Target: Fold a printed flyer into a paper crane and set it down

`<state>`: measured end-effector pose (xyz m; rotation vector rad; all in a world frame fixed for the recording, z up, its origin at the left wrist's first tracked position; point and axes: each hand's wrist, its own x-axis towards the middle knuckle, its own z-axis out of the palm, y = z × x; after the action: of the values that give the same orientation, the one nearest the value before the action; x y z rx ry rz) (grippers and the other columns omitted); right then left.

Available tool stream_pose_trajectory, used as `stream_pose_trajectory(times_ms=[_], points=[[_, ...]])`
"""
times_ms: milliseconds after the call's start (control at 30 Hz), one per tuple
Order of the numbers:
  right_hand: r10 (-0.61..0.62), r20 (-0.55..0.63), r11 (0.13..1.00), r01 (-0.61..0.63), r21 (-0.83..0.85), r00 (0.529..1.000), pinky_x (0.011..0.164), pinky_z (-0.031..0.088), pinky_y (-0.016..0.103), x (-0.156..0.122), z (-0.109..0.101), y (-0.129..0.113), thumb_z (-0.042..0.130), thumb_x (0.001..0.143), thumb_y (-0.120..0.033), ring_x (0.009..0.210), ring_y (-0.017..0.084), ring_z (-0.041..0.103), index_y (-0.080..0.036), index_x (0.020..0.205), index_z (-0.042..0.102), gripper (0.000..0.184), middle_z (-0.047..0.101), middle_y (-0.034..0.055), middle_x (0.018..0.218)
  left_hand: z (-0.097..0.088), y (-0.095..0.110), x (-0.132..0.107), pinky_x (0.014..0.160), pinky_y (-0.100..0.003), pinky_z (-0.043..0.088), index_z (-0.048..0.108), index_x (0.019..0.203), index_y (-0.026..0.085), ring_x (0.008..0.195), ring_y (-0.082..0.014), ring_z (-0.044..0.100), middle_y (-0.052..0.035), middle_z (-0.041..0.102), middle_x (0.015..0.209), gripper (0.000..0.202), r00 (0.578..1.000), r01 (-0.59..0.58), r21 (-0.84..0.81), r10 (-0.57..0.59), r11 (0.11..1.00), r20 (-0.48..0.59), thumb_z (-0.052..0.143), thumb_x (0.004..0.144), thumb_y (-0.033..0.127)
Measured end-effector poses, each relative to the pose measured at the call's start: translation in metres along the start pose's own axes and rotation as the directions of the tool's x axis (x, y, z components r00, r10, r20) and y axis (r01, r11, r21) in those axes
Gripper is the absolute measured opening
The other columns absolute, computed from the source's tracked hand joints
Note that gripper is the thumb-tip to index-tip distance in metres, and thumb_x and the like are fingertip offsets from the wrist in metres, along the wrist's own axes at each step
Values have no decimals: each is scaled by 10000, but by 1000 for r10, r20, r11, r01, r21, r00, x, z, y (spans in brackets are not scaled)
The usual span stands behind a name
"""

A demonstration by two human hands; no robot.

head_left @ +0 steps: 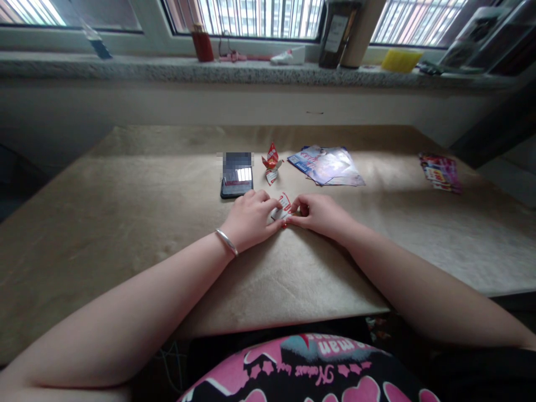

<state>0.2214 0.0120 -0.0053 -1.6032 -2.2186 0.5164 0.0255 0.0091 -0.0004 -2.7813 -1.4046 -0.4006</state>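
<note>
A small folded piece of white and red printed paper lies on the table between my hands. My left hand, a silver bangle at its wrist, grips the paper's left side between thumb and fingers. At the right edge, the thumb and index finger of my right hand pinch the same paper. Just beyond stands a red and white folded paper shape with pointed petals. A dark phone lies flat beyond my left hand. Part of the paper is hidden under my fingers.
Glossy printed sheets lie in a stack at the back right of the table. Pink and red printed papers lie farther right. On the windowsill stand a red container, a dark bottle and a yellow block.
</note>
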Motion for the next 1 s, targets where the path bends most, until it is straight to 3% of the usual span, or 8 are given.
stream_pose_trajectory(times_ms=[300,533,1000], points=[[44,34,998,-46,51,998,513,292,236,1,-2,2,642,737,-340,577,116,500,-215,804,692,150,612,-8,644,1,0,-1,828,-351,396,620,1049,232,938,-234,487,-73,566,1030,372,1000,-7,17,7,1000,12,548,813,510],[31,12,999,-31,31,999,519,303,238,0,-2,1,596,765,-292,578,116,508,-211,790,687,123,629,-3,655,2,5,-2,813,-364,378,615,1011,216,939,-246,473,-90,558,1030,378,1000,-5,62,5,998,5,455,867,526],[19,-6,1000,-19,-20,1000,512,279,239,-1,-1,-1,688,678,-455,567,120,496,-218,791,639,267,612,-15,653,0,1,-3,898,-408,370,608,1058,235,998,-270,460,-80,540,1075,431,999,31,0,-31,1000,39,563,779,560]])
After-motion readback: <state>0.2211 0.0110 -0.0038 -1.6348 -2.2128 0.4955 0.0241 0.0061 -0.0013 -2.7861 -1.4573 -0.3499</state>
